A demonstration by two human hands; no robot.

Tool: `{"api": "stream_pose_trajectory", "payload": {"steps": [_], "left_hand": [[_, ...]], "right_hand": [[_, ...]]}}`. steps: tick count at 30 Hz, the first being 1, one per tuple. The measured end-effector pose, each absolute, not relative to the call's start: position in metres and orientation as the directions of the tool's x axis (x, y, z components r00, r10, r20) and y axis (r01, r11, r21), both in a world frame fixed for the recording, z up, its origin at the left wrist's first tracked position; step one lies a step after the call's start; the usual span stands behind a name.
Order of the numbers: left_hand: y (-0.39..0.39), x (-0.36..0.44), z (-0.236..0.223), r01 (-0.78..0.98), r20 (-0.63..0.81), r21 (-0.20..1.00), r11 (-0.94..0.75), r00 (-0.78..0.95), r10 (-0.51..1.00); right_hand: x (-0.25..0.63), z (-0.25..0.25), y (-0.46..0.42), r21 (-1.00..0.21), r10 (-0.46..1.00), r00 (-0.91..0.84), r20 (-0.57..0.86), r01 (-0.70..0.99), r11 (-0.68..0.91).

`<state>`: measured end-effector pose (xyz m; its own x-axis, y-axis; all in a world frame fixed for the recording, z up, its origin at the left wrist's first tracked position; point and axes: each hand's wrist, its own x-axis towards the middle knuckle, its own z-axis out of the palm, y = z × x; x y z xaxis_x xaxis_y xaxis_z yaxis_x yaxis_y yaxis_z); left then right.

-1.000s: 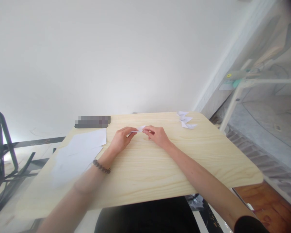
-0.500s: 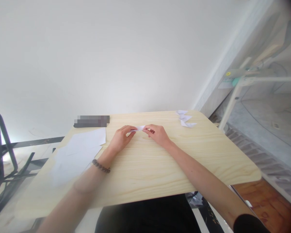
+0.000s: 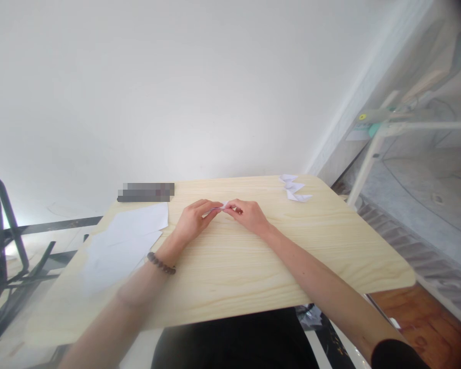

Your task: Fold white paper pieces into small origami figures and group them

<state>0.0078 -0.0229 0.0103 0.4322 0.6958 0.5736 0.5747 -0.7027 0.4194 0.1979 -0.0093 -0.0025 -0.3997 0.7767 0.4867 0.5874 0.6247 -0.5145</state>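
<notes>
My left hand and my right hand meet over the middle of a light wooden table. Both pinch a small folded piece of white paper between their fingertips, just above the tabletop. Most of the paper is hidden by the fingers. A bead bracelet circles my left wrist.
Loose white sheets lie at the table's left side. A dark flat object rests at the far left edge. Several small folded paper pieces sit at the far right corner. A black chair frame stands left, a white rack right.
My fingertips have drawn closer together on the paper, so less of it shows between the hands. Both hands stay at the same spot on the table.
</notes>
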Motion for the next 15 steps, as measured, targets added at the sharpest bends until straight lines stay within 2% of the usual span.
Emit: {"api": "stream_pose_trajectory", "payload": {"steps": [7, 15], "left_hand": [[-0.0208, 0.0086, 0.0082, 0.603, 0.568, 0.385, -0.699, 0.442, 0.694], [-0.0206, 0.0081, 0.0073, 0.604, 0.588, 0.382, -0.699, 0.425, 0.688]], "right_hand": [[0.1962, -0.0026, -0.0094, -0.456, 0.752, -0.427, 0.503, 0.608, 0.650], [0.1955, -0.0045, -0.0089, -0.536, 0.772, -0.393, 0.500, 0.559, 0.632]]}}
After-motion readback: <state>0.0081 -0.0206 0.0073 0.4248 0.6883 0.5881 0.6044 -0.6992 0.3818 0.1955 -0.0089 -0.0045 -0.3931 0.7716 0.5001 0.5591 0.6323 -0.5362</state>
